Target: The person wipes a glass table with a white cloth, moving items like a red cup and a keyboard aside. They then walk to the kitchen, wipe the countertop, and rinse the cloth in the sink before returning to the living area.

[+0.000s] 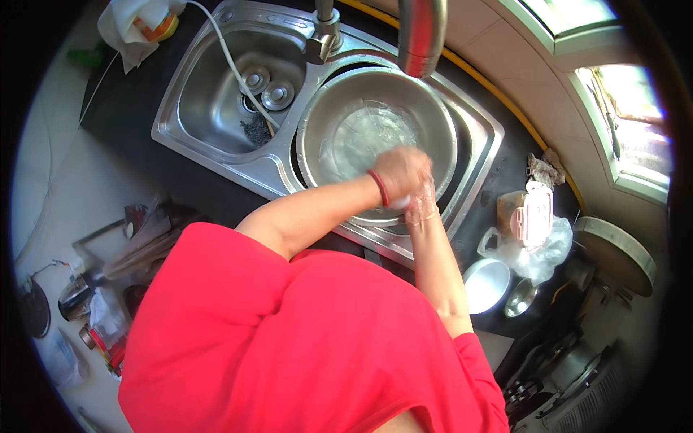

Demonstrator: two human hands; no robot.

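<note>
My left hand (401, 172), with a red cord bracelet at the wrist, is curled against my right hand (422, 201) over the near right rim of a round steel basin (309, 162). Both hands are blurred, and their fingers are partly hidden. The right hand and wrist look wet and sudsy. A small white thing (400, 203) shows beneath the left wrist; I cannot tell what it is or whether it is held. Clear water (360, 135) lies in the basin, which sits in the right bowl of a stainless steel sink (490, 142).
A faucet (323, 46) stands behind the sink. The left bowl (206, 81) holds drain strainers (278, 95), a dark scouring pad (254, 131) and a white hose (230, 59). On the right are a crumpled cloth (546, 168), a plastic container (533, 214), a plastic bag (547, 254) and a white bowl (486, 286).
</note>
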